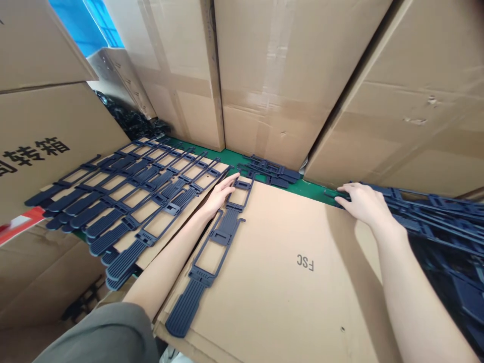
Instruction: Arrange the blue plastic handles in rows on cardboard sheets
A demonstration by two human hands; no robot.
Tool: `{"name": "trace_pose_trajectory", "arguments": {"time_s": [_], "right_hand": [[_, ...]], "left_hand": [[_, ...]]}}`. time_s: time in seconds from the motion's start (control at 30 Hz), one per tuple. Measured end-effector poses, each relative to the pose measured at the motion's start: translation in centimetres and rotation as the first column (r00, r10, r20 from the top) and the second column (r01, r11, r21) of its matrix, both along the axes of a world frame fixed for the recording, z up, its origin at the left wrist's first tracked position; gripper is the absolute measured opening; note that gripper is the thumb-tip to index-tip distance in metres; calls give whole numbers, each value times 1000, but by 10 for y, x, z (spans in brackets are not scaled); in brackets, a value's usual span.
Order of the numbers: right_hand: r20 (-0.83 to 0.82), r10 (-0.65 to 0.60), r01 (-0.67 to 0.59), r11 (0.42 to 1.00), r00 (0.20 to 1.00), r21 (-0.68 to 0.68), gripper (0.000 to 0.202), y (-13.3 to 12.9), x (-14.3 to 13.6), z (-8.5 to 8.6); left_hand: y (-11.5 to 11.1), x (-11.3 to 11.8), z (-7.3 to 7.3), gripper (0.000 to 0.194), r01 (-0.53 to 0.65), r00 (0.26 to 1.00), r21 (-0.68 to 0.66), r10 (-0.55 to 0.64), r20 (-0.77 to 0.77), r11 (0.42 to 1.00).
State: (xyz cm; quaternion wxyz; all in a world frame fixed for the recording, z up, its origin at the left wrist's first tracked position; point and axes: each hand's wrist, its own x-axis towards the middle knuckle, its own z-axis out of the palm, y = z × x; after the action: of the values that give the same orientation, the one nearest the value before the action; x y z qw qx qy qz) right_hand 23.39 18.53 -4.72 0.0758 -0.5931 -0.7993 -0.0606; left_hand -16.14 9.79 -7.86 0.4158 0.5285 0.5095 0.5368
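Observation:
Two dark blue plastic parts [188,301] with ribbed handles and open frames lie end to end along the left side of a flat cardboard sheet [280,262] marked FSC. My left hand [221,195] touches the upper part's edge near its far end, fingers bent over it. At the sheet's far right, my right hand [361,201] has its fingers curled on the end of a thin dark part [329,193], beside a pile of similar parts [434,206]. Its fingertips seem to pinch that end.
Rows of like parts [124,252] cover another cardboard sheet on the left. A small heap [270,172] lies on the green surface [312,190] behind. Large cartons [276,75] stand along the back; another carton [45,146] is at left.

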Motion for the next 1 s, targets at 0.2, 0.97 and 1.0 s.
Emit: {"name": "trace_pose_trajectory", "arguments": {"time_s": [0.2,0.97,1.0], "right_hand": [[-70,-119,122,992,990,33,40,8,45,-2],[-313,-88,227,867,946,444,29,-14,69,48],[-328,-31,188,868,944,460,28,-18,63,58]], "left_hand": [[-3,2,6,62,-8,1000,-26,8,-7,1000],[-1,2,7,62,-13,1000,-27,13,-13,1000],[0,2,7,62,-11,1000,-29,11,-15,1000]]}}
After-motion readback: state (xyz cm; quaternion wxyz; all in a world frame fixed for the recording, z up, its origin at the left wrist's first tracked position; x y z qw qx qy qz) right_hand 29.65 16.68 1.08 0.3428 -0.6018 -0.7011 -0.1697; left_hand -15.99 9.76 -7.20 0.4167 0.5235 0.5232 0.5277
